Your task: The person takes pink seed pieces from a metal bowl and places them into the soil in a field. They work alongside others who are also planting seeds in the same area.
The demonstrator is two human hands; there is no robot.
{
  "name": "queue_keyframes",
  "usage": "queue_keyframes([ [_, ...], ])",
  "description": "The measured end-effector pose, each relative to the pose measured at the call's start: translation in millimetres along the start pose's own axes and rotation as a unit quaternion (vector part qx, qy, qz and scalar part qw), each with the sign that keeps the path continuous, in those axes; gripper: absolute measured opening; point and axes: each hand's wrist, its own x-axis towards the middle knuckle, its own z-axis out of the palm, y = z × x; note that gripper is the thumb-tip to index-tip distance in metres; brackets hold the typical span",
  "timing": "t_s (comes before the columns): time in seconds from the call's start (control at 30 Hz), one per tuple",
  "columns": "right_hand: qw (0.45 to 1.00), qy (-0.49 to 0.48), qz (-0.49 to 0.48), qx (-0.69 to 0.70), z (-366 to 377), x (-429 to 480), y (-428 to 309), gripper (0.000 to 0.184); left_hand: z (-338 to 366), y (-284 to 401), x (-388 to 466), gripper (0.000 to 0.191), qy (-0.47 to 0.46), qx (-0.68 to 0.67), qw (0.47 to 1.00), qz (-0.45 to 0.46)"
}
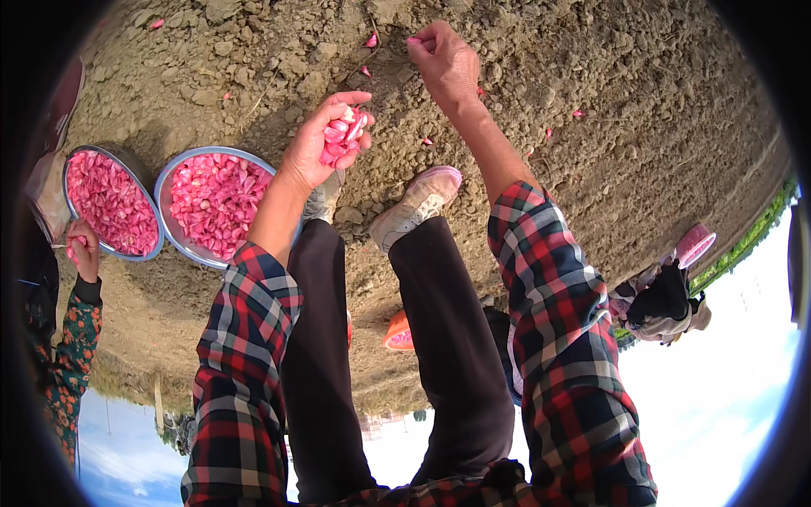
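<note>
In the cupped palm of my left hand [317,142] lies a small heap of pink-coated garlic cloves [342,134]. My right hand [447,66] reaches farther out, low over the loose soil [608,70], thumb and forefinger pinched on one pink clove [414,40]. Just left of it, a single clove [371,40] sits in the dirt with its tip up, and another clove [365,71] stands nearer my left hand. One more clove [427,141] rests on the ground between my hands, beyond my shoe [418,203].
Left of my legs, a metal basin [163,198] full of pink cloves touches a second full basin [134,257]. A co-worker's hand [83,250] holds cloves beside them. Behind my legs is an orange basin [396,326]. Another person [662,304] bends near a pink basin [695,245] at right.
</note>
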Motion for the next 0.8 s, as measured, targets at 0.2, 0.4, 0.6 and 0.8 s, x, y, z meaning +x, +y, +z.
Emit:
queue_keyframes([
  [0.2,0.974,-0.052,-0.086,-0.205,34.8,19.6,1.0,0.020,-9.2,-12.9,-18.2,0.038,0.069,0.008,0.997,-0.032],
  [0.4,0.969,-0.053,-0.129,-0.204,28.4,21.7,11.2,0.020,-18.5,-18.3,-30.3,0.037,0.072,-0.005,0.997,-0.030],
  [0.6,0.953,-0.064,-0.092,-0.282,26.5,22.1,-0.5,0.026,-25.6,-22.5,-31.4,0.036,0.059,-0.019,0.998,-0.022],
  [0.8,0.936,-0.091,-0.031,-0.339,43.4,42.1,-4.8,0.033,-31.1,-30.3,-29.6,0.035,0.036,-0.046,0.998,-0.023],
])
